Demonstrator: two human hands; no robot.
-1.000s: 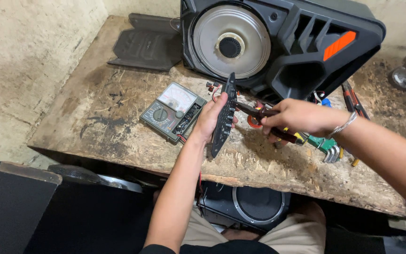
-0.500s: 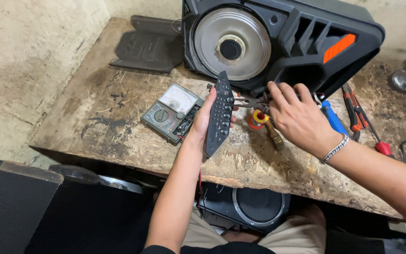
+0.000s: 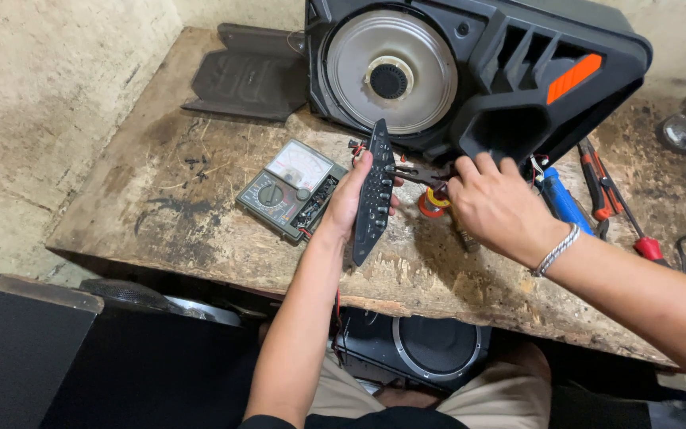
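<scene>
1. A long, narrow black control panel (image 3: 375,195) with rows of small knobs and buttons stands on edge over the middle of the wooden workbench (image 3: 160,199), tilted, its top end close to the big speaker cabinet.
2. The left hand (image 3: 351,199) grips this panel from its left side, fingers wrapped round the back and thumb along the near edge.
3. The right hand (image 3: 498,206) is just to the right of the panel, curled over a pair of dark pliers (image 3: 418,173) whose tips reach to the panel's right edge; the fingers are closed on the handles. A silver bracelet (image 3: 556,250) sits on that wrist.
4. Beneath the pliers, a small red and yellow round object (image 3: 434,202) rests on the bench; what it is cannot be told.
5. Left of the panel, touching the left hand's side, lies an analogue multimeter (image 3: 291,187) with a dial and white scale face.
6. Behind both hands lies the black speaker cabinet (image 3: 478,71), with a silver-grey cone and an orange stripe.
7. To the right lie a blue-handled tool (image 3: 565,202) and a red-handled screwdriver (image 3: 645,242).
8. A flat black cover (image 3: 252,75) lies at the bench's far left corner.
</scene>
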